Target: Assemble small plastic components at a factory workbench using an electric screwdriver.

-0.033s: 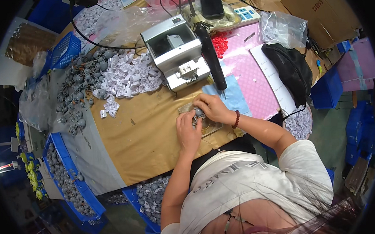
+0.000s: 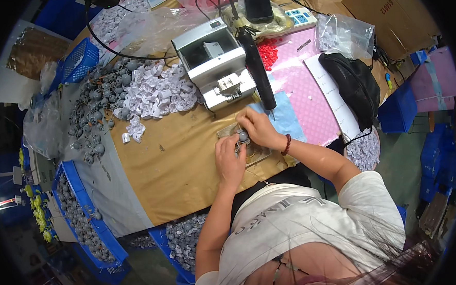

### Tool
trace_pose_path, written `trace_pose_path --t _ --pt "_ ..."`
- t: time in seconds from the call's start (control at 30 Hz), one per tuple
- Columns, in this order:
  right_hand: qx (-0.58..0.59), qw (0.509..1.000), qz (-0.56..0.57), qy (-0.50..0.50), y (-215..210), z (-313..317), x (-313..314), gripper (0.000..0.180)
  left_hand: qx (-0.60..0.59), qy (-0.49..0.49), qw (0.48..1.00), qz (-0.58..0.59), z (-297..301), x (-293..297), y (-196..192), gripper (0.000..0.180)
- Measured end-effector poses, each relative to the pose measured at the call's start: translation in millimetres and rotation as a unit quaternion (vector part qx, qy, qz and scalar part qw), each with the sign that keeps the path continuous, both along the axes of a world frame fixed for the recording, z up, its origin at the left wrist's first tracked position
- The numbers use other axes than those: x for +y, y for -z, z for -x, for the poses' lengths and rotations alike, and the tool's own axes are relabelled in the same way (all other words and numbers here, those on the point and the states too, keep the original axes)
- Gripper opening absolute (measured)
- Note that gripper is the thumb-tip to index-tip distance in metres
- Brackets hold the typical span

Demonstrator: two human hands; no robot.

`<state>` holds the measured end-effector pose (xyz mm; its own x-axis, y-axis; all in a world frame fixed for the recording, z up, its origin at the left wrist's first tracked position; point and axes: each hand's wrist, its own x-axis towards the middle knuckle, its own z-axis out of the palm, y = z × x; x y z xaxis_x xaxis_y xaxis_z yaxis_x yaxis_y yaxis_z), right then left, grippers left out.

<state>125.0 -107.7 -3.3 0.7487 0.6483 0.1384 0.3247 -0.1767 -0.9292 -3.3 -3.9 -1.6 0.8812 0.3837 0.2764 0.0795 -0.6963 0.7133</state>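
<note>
A small grey round part (image 2: pixel 243 136) sits between my hands, over a clear, flat block (image 2: pixel 259 155) on the brown-covered bench. My left hand (image 2: pixel 229 155) is closed, its fingertips gripping the grey part from the left. Against the far side of the part, my right hand (image 2: pixel 258 128) has its thumb and fingers pinched together; whatever they hold is too small to make out. Just beyond my hands stands a silver metal machine (image 2: pixel 213 55). A black electric screwdriver (image 2: pixel 257 68) hangs tip down beside it, close to my right hand.
White plastic pieces (image 2: pixel 158 92) and grey wired parts (image 2: pixel 94 98) lie heaped at the left. Blue bins (image 2: pixel 96 227) of parts stand near the bench's left front. A blue cloth (image 2: pixel 287 120), red pieces (image 2: pixel 267 54) and a black pouch (image 2: pixel 354 87) are on the right.
My right hand has shifted slightly up and away, uncovering more of the grey part. My left hand stays nearly in place.
</note>
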Motion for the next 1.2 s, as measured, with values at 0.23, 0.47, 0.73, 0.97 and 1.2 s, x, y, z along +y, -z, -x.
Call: trace_pose_path --t 0.23,0.47,0.73,0.97,1.2 --pt "0.123 0.990 -0.004 -0.067 -22 -9 2 0.023 0.000 -0.012 1.000 0.024 6 1 -3 0.036" --pt "0.108 0.988 -0.085 0.069 -33 -83 -57 0.015 0.156 0.008 0.988 0.012 126 48 -44 0.029" --pt "-0.258 0.948 0.164 0.086 17 -161 -64 0.019 0.485 0.087 0.857 0.149 233 115 -71 0.030" --pt "-0.342 0.919 0.187 0.054 38 -172 -57 0.019 0.175 -0.155 0.958 -0.165 42 180 -20 0.034" --pt "-0.333 0.921 0.193 0.061 42 -177 -57 0.015 0.065 -0.114 0.957 -0.260 -48 237 5 0.037"
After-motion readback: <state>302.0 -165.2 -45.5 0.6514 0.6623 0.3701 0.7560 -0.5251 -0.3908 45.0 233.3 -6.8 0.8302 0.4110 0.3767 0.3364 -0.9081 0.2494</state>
